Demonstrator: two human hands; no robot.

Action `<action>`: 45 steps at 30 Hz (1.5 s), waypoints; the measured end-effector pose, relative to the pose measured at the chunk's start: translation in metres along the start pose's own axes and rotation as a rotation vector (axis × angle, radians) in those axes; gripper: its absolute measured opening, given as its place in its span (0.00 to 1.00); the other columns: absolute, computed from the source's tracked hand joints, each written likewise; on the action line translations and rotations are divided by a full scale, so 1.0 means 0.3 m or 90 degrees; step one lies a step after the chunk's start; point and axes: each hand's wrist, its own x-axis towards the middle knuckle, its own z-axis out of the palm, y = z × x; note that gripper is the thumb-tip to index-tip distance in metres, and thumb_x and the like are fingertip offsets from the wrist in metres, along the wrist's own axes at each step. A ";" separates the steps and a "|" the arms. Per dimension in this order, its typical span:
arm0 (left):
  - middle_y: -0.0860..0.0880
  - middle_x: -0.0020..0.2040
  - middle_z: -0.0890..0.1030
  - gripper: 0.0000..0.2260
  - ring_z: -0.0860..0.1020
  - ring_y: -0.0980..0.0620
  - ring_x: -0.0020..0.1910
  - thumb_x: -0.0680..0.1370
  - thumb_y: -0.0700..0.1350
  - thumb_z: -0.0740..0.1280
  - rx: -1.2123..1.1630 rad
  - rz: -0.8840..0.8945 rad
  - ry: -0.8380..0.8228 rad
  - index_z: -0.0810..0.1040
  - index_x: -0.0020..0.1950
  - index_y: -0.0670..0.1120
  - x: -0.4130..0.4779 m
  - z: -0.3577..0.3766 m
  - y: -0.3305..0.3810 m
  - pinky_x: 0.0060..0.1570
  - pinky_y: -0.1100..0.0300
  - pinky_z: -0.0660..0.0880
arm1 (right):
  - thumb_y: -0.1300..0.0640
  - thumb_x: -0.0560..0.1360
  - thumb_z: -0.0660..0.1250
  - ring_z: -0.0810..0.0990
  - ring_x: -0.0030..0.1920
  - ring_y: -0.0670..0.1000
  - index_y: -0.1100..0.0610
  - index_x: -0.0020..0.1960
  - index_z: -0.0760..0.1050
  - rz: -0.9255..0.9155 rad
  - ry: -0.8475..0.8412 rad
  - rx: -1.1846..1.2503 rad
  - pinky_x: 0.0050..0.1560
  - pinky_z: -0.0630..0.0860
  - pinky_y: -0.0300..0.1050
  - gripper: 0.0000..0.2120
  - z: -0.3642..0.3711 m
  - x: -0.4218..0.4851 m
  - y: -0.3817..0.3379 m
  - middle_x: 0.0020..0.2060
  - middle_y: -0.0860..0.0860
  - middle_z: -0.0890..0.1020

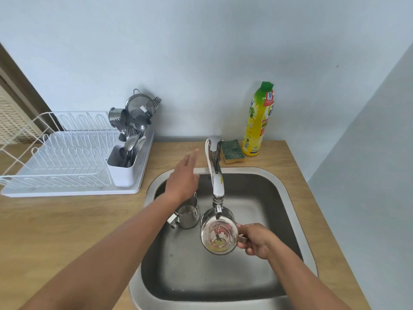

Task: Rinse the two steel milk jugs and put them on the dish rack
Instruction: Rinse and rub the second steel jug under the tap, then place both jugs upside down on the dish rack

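Note:
My right hand point(257, 240) grips the handle of a steel milk jug point(219, 236), held upright under the tap spout point(218, 186) over the steel sink point(297, 211); I see no water stream. A second, smaller steel milk jug point(186, 217) stands on the sink floor to its left, partly hidden by my left wrist. My left hand point(183, 177) hovers with straight fingers above the sink's back-left rim, just left of the tap lever point(214, 143), holding nothing. The white dish rack point(67, 162) sits on the counter at the left.
The rack's cutlery holder point(125, 168) holds spoons, forks, a strainer and a steel cup. A green and yellow sponge point(232, 151) and a yellow dish soap bottle point(259, 121) stand behind the sink. Walls close in at the back and right.

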 end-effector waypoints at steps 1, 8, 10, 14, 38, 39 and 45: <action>0.47 0.79 0.58 0.33 0.59 0.45 0.77 0.79 0.43 0.64 -0.054 -0.065 0.026 0.50 0.80 0.53 -0.044 0.019 -0.034 0.71 0.47 0.65 | 0.55 0.82 0.60 0.77 0.21 0.46 0.58 0.46 0.75 -0.004 0.004 -0.008 0.21 0.59 0.33 0.09 -0.004 -0.006 0.004 0.26 0.52 0.80; 0.42 0.68 0.75 0.36 0.73 0.43 0.67 0.73 0.47 0.72 -0.254 -0.404 -0.055 0.60 0.76 0.44 -0.312 0.192 -0.241 0.61 0.52 0.71 | 0.54 0.83 0.58 0.82 0.28 0.54 0.62 0.47 0.75 -0.099 0.078 -0.090 0.22 0.66 0.36 0.13 -0.047 -0.035 0.026 0.27 0.53 0.78; 0.44 0.56 0.81 0.21 0.78 0.44 0.54 0.74 0.45 0.71 -0.290 -0.439 -0.064 0.71 0.66 0.46 -0.351 0.225 -0.249 0.50 0.56 0.72 | 0.55 0.83 0.58 0.82 0.29 0.55 0.63 0.49 0.74 -0.130 0.090 -0.096 0.23 0.73 0.39 0.12 -0.046 -0.048 0.024 0.28 0.54 0.76; 0.45 0.45 0.81 0.08 0.76 0.47 0.42 0.78 0.48 0.66 -0.305 -0.428 -0.045 0.77 0.50 0.44 -0.376 0.251 -0.254 0.38 0.57 0.69 | 0.55 0.82 0.59 0.80 0.29 0.55 0.64 0.50 0.74 -0.164 0.175 -0.154 0.29 0.80 0.47 0.12 -0.039 -0.064 0.027 0.29 0.57 0.78; 0.48 0.48 0.83 0.08 0.79 0.46 0.50 0.78 0.44 0.62 0.136 0.198 -0.226 0.82 0.48 0.48 -0.372 0.057 -0.129 0.46 0.56 0.75 | 0.56 0.76 0.67 0.79 0.44 0.53 0.56 0.39 0.78 -0.312 0.310 -0.395 0.43 0.71 0.43 0.08 0.075 -0.267 0.062 0.40 0.52 0.81; 0.47 0.50 0.83 0.09 0.79 0.45 0.53 0.78 0.43 0.62 0.215 0.253 -0.223 0.82 0.50 0.47 -0.377 0.051 -0.134 0.48 0.53 0.77 | 0.57 0.77 0.67 0.79 0.45 0.53 0.55 0.38 0.76 -0.324 0.303 -0.443 0.44 0.71 0.43 0.09 0.097 -0.275 0.073 0.40 0.52 0.80; 0.43 0.53 0.83 0.13 0.78 0.41 0.54 0.76 0.33 0.61 0.518 0.493 -0.211 0.79 0.57 0.41 -0.430 0.018 -0.148 0.51 0.48 0.77 | 0.57 0.80 0.60 0.71 0.63 0.57 0.59 0.61 0.74 -0.401 0.371 -1.016 0.62 0.67 0.52 0.12 0.187 -0.284 0.168 0.59 0.55 0.76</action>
